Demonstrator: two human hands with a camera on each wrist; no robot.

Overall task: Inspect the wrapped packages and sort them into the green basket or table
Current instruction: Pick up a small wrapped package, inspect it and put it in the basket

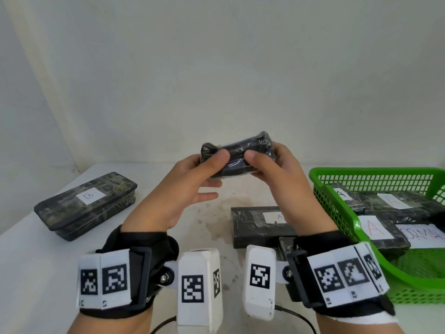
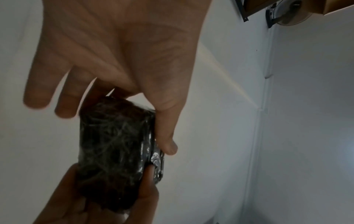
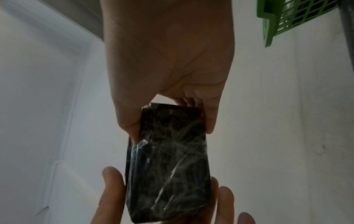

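Both hands hold a small black package wrapped in clear film [image 1: 238, 154] up above the table's middle. My left hand [image 1: 192, 186] pinches its left end between thumb and fingers, with two fingers stretched free below. My right hand [image 1: 280, 179] grips its right end, thumb on the near face. The left wrist view shows the package [image 2: 114, 151] edge-on between thumb and fingers; the right wrist view shows its crinkled broad face [image 3: 170, 163]. No label shows on it. The green basket [image 1: 337, 213] stands at the right with several wrapped packages marked A.
A long wrapped package marked B [image 1: 86, 203] lies on the white table [image 1: 36, 261] at the left. Another flat package marked A [image 1: 257, 225] lies beside the basket, partly behind my right wrist. A pale wall closes the back.
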